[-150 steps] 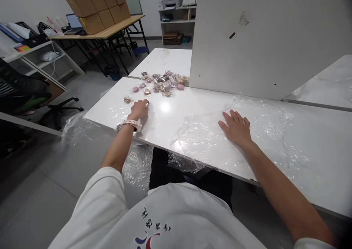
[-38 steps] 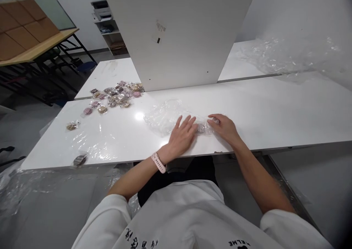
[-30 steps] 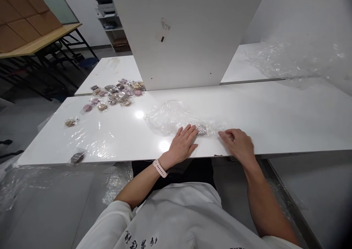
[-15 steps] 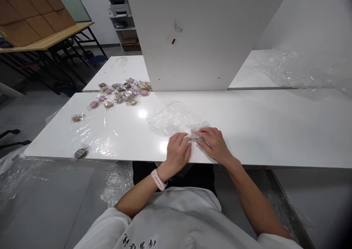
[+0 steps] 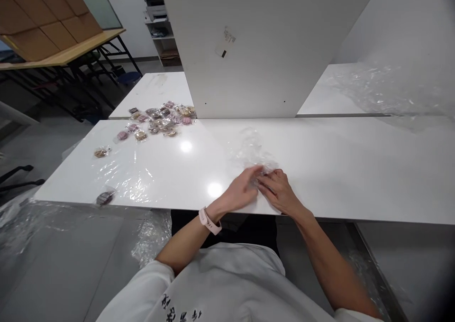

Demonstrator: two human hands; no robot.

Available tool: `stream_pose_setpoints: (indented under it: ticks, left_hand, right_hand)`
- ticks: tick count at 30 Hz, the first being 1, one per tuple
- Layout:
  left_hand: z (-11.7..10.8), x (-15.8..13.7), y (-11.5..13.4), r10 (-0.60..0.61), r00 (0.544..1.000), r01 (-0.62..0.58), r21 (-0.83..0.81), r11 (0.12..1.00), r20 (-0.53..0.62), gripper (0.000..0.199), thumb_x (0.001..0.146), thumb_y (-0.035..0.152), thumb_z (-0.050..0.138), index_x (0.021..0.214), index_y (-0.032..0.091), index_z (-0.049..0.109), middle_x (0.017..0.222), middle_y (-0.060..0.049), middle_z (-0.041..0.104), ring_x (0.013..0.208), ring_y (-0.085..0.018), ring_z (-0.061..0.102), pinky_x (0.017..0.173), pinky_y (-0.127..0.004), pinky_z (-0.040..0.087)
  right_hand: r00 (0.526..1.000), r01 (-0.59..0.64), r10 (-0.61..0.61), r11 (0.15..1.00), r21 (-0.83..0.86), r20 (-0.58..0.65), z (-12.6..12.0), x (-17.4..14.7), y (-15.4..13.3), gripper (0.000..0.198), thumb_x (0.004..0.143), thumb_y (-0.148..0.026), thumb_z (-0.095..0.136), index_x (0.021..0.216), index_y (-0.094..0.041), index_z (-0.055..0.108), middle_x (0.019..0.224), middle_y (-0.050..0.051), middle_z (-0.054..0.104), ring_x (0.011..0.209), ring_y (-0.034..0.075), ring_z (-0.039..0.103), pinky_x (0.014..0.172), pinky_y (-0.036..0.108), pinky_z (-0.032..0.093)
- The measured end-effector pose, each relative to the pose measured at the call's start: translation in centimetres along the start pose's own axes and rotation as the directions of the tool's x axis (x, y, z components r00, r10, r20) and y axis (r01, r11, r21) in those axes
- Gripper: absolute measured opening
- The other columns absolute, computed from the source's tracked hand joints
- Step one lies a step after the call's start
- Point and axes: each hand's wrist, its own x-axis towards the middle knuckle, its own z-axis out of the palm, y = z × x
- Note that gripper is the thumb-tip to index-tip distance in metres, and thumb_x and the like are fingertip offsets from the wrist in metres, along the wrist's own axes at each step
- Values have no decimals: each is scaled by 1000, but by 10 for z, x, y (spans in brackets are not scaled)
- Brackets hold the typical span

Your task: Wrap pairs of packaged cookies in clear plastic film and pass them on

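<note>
At the left edge, brown cardboard boxes (image 5: 53,28) are cut off. Taking directions from the hands, a dark wrapped packet (image 5: 105,198) lies near nine o'clock by the table edge; a pile of wrapped packets (image 5: 161,121) sits toward ten, too overlapped to count. The left hand (image 5: 241,191), motion-blurred, reaches its fingers over the plastic film (image 5: 250,149); whether it pinches, I can't tell. The film lies on the white table (image 5: 355,170), near end hidden by fingers, long axis roughly six to twelve, loose end pointing just short of twelve. The right hand (image 5: 279,189) has fingers bent, close together, tips at the gathered end; its hold is concealed.
</note>
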Motion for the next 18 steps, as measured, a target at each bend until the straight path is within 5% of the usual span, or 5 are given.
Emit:
stream_pose_setpoints:
  ticks: [4,8,10,14,18]
  left_hand:
    - [4,-1,-10,207,946,-313,546,777,249,77,86,3,46,157,23,25,153,-13,49,144,-28,43,122,-54,28]
    - [-4,15,-25,168,953,-298,678,672,252,61,95,4,39,153,21,32,124,-11,70,119,-24,64,110,-49,42]
    - [-5,27,-28,135,969,-241,701,671,205,49,97,6,40,144,19,43,108,-10,73,105,-24,68,100,-45,47]
    - [-8,42,-23,149,985,-172,612,772,89,31,94,9,48,124,17,52,110,-11,70,99,-24,66,88,-39,48]
    - [-23,51,-18,5,997,-30,355,934,71,34,93,18,54,127,21,45,88,-3,68,76,-18,62,72,-31,47]
  right_hand:
    - [1000,-13,13,978,207,4,-7,-5,7,21,97,-26,53,104,-27,73,101,6,74,103,27,65,93,48,51]
    - [981,-148,183,928,343,-72,-10,-8,9,14,93,-31,63,106,-28,68,109,5,71,107,25,67,95,44,55]
    - [972,-169,215,916,364,-90,-10,-8,8,20,89,-32,67,109,-27,64,118,6,67,115,25,64,100,45,54]
    - [976,-146,188,938,314,-106,-10,-5,1,40,89,-33,68,127,-28,59,136,9,57,125,26,58,102,46,53]
    - [948,-247,299,908,339,-109,-9,4,-2,27,92,-39,63,116,-27,65,114,6,69,96,22,68,85,40,58]
